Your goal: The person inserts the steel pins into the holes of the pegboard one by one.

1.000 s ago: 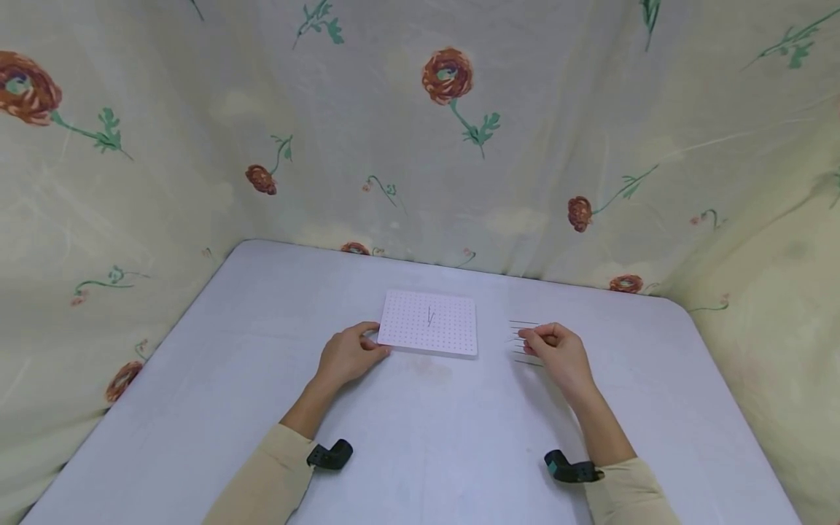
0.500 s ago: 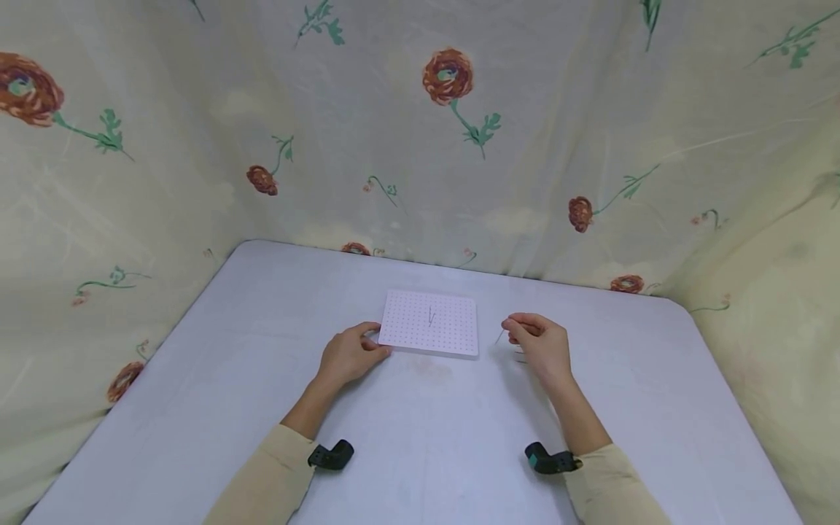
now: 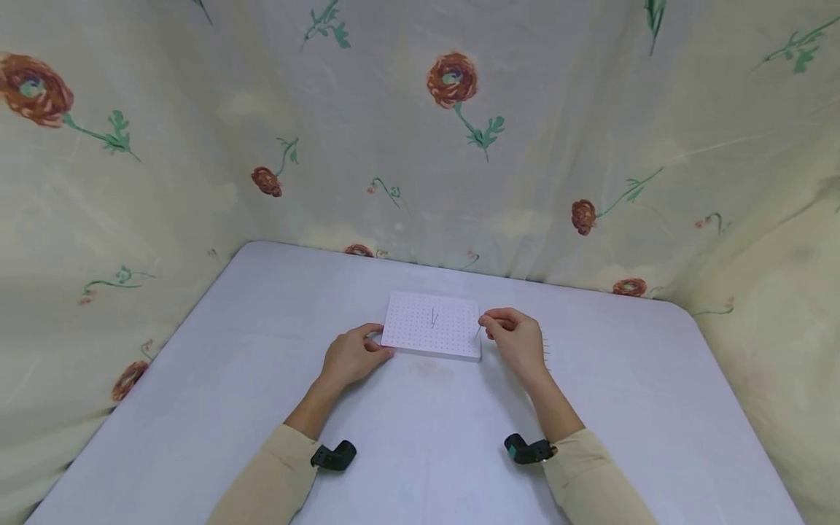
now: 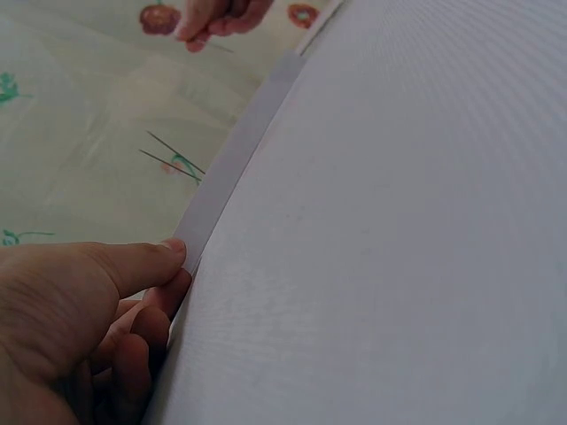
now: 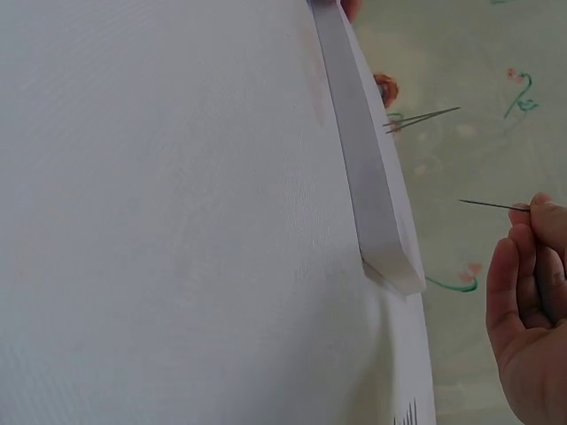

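A white pegboard (image 3: 410,337) with rows of small holes lies on the table, two thin needles (image 5: 423,119) standing up from its middle, slightly tilted. My left hand (image 3: 351,356) holds the board's near left corner, thumb against the front side (image 4: 226,164) and fingers curled at the left. Over the board's right edge, my right hand (image 3: 515,343) pinches another needle (image 5: 493,204) between thumb and fingertips. That needle slants down to the left in the head view. In the right wrist view its free end points toward the standing pair.
Several more needles (image 3: 547,351) lie in a row on the white table (image 3: 420,437), right of the board and partly behind the right hand. A flowered cloth (image 3: 341,109) hangs behind the table and along both sides.
My right hand has picked up a needle from the row and carried it left to the board's right edge. The left hand has stayed on the corner.
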Motion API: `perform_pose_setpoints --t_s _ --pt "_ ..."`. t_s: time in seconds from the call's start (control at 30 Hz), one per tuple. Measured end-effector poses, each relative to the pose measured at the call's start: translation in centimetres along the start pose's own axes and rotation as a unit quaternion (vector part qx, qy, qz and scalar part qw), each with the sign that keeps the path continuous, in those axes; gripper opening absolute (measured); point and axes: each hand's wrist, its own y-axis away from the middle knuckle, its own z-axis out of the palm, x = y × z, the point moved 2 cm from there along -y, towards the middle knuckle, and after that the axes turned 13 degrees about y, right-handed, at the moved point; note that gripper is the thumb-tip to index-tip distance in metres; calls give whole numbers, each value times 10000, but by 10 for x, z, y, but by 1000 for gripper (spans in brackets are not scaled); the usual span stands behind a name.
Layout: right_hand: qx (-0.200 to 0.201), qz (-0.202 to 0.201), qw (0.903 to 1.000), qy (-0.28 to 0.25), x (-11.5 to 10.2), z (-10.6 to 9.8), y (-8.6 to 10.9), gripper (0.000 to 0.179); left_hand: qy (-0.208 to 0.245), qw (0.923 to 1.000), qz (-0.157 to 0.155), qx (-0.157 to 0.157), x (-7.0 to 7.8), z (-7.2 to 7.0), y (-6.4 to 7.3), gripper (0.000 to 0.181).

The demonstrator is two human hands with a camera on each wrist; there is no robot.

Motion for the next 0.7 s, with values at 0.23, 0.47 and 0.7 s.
perform_pose_setpoints --t_s 0.23,0.47,0.7 --pt "14 28 9999 108 -6 11 -4 20 3 10000 19 33 -1 0 0 56" --pt "-90 -62 9998 151 -16 21 -8 18 -20 10000 30 26 0 0 0 56" --pt "-51 -363 9992 126 -24 31 -13 15 26 10000 -29 45 0 0 0 56"
